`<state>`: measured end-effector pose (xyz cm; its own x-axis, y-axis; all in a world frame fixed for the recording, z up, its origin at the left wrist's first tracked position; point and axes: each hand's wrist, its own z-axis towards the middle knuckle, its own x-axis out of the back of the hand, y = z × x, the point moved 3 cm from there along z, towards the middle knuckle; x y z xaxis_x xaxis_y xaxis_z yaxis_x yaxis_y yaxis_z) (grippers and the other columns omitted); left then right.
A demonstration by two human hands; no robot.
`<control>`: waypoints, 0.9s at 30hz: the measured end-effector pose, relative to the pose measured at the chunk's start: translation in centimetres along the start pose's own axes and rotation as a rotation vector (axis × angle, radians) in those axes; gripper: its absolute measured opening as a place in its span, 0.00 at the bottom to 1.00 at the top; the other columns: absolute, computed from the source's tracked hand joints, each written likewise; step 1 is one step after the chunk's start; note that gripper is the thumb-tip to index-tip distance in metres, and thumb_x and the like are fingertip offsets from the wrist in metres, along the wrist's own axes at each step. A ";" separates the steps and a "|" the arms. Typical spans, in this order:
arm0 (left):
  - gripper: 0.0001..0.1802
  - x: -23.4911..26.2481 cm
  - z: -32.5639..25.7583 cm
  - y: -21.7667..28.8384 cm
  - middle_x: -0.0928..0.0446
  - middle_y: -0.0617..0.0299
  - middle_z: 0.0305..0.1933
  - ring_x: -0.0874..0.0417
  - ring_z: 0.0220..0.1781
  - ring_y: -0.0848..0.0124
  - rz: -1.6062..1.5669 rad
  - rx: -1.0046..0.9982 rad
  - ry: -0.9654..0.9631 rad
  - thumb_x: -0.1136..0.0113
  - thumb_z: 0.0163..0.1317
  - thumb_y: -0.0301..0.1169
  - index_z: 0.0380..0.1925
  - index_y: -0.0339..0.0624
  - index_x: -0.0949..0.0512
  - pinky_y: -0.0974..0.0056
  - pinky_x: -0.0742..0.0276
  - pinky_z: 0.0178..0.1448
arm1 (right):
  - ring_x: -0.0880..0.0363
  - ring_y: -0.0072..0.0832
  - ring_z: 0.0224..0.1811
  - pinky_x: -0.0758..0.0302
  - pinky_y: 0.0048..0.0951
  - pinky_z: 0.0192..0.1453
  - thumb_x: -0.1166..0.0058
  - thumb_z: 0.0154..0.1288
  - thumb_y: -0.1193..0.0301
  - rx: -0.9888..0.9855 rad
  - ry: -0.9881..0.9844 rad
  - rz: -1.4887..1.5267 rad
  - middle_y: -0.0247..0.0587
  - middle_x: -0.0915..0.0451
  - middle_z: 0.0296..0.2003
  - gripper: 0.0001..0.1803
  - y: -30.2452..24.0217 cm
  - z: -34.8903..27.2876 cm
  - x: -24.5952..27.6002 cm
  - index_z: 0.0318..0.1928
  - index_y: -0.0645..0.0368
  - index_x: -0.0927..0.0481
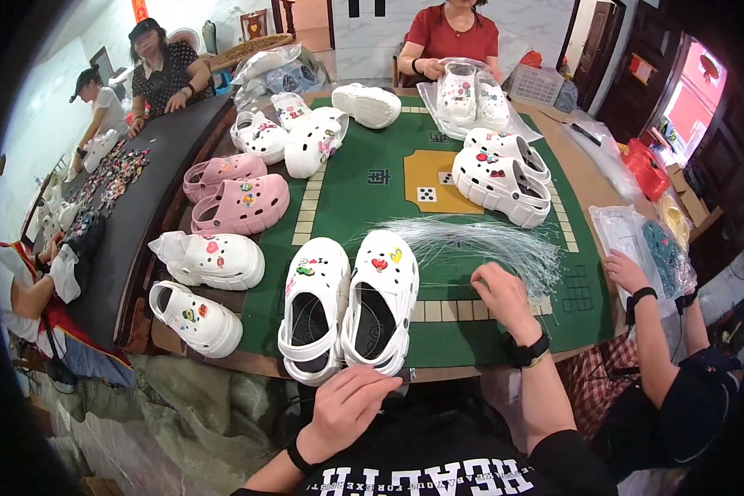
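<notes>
A pair of white clogs, the left clog and the right clog, stands side by side in front of me, heels toward me and colourful charms on the toes. At their heel straps is my left hand, its fingers pressed together; whatever they pinch is too small to make out. My right hand hovers by a loose bundle of thin clear plastic strands, with its fingers curled in. Any strand between those fingertips cannot be made out.
Left of the pair stand white clogs and pink clogs; more white clogs stand beyond the strands. Across the green-topped table, a person in red holds bagged clogs. At right, another person's hand touches a plastic bag.
</notes>
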<state>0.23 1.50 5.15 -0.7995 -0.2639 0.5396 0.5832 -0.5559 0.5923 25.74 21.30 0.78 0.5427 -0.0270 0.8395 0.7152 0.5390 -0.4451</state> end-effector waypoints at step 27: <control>0.13 1.1 -0.9 -0.3 0.17 0.56 0.36 0.16 0.40 0.57 0.091 0.173 0.125 0.36 0.53 0.16 0.39 0.37 0.16 0.58 0.20 0.46 | 0.17 0.45 0.40 0.20 0.42 0.44 0.43 0.64 0.76 0.139 0.147 0.092 0.44 0.21 0.45 0.12 -5.6 3.0 -1.5 0.49 0.55 0.20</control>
<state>-0.96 0.67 5.06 -0.7478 -0.4081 0.5237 0.6611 -0.3847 0.6442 19.59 20.81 2.94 0.6685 -0.0895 0.7383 0.5979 0.6551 -0.4619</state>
